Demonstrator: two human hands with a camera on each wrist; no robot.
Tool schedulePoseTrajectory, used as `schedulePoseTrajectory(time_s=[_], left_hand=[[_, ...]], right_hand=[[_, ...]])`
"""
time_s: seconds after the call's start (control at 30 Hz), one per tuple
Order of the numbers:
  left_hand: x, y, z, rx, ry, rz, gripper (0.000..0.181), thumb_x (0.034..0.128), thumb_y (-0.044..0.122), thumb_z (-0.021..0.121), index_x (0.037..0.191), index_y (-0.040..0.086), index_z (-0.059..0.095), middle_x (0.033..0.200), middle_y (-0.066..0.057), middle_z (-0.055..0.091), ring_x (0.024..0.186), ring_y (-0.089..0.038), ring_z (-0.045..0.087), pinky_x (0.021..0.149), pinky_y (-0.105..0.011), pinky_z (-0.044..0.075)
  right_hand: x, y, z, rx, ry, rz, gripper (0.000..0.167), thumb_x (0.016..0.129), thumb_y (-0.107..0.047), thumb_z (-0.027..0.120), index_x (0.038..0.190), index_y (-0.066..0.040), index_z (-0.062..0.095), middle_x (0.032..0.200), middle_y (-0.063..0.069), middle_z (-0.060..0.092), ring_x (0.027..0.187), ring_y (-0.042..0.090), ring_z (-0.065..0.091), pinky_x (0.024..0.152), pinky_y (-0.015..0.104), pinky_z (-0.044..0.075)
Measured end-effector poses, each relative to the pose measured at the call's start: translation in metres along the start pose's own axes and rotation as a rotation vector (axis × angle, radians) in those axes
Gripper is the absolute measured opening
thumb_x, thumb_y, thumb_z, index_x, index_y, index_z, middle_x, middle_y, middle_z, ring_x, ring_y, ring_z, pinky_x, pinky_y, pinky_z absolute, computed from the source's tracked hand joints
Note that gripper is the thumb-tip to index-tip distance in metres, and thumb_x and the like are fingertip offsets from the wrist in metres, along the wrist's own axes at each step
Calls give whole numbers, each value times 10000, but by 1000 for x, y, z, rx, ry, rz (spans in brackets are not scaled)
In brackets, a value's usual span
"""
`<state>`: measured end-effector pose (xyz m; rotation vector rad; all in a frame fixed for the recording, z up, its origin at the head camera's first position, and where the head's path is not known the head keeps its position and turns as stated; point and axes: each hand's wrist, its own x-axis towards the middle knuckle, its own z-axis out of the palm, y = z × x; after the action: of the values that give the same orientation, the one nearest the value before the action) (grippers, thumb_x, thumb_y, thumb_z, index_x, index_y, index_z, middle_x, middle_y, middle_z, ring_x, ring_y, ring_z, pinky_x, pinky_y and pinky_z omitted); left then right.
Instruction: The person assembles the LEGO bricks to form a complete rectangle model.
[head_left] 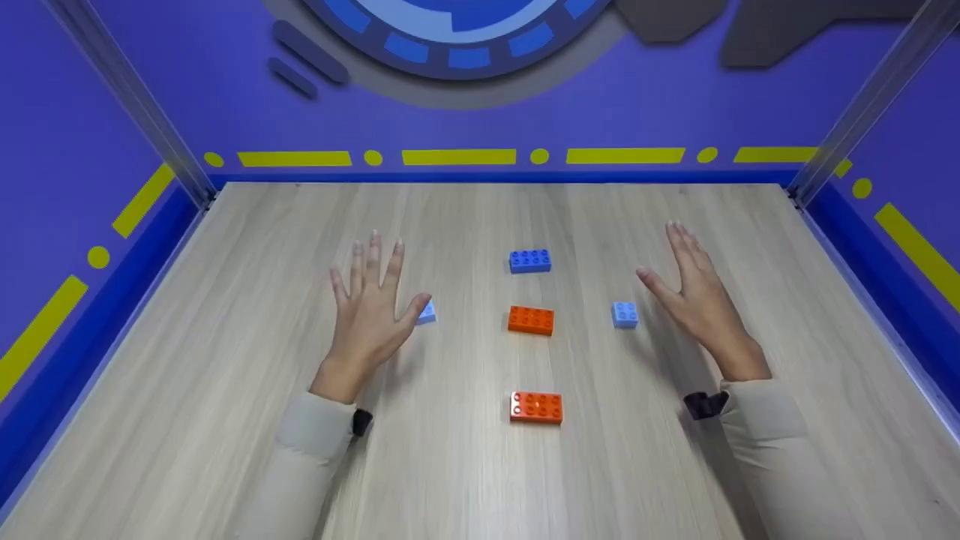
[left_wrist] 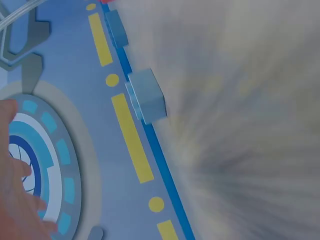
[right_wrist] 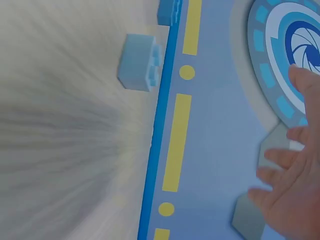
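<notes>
My left hand (head_left: 369, 319) hovers over the table with its fingers spread, holding nothing. Its thumb partly covers a light blue brick (head_left: 427, 313), which also shows in the left wrist view as a pale block (left_wrist: 146, 95). On the other side my right hand (head_left: 703, 306) is held up with straight fingers and thumb apart, nothing in it. Just left of it lies a second light blue brick (head_left: 624, 315). Between the hands, a darker blue brick (head_left: 530, 261), an orange-red brick (head_left: 531, 320) and another orange-red brick (head_left: 535, 408) form a column, studs up.
The wood-patterned table (head_left: 225, 360) is bounded by a purple-blue back wall (head_left: 300, 127) with yellow markings, and by side walls. Metal posts (head_left: 870, 105) stand at the far corners. Dark straps (head_left: 705, 405) sit at both sleeve cuffs.
</notes>
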<state>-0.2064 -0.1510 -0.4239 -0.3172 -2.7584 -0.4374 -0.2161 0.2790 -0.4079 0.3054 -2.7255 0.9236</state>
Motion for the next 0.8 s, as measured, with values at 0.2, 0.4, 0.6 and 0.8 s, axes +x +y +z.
schedulePoseTrajectory(time_s=[0.2,0.4,0.6,0.8], left_hand=[[-3,6,0,-229,-105,131,722,974,474,474,1539,114,206,1613,-114,146,1496,-280,94,1193,-537,27],[-7,16,1,-452,-236,161,715,958,455,529,1535,153,236,1606,-56,201,1479,-281,177,1192,-497,152],[-13,27,5,-596,-364,131,723,923,469,586,1527,230,268,1585,11,261,1462,-226,241,1164,-494,245],[-19,39,14,-649,-479,198,692,902,450,627,1499,246,342,1545,15,347,1429,-225,313,1149,-487,278]], right_hand=[[11,-3,-4,70,-115,-46,735,952,-399,572,1536,-123,221,1573,186,237,1436,419,217,1131,603,204],[18,-7,3,100,-262,-101,684,949,-371,587,1511,-108,299,1551,171,301,1414,405,282,1118,585,258],[24,-10,15,122,-370,-134,657,932,-371,607,1481,-101,368,1516,143,381,1343,408,406,1085,545,347],[28,-14,27,153,-437,-161,593,911,-298,652,1429,-86,457,1457,128,471,1318,336,468,1079,487,377]])
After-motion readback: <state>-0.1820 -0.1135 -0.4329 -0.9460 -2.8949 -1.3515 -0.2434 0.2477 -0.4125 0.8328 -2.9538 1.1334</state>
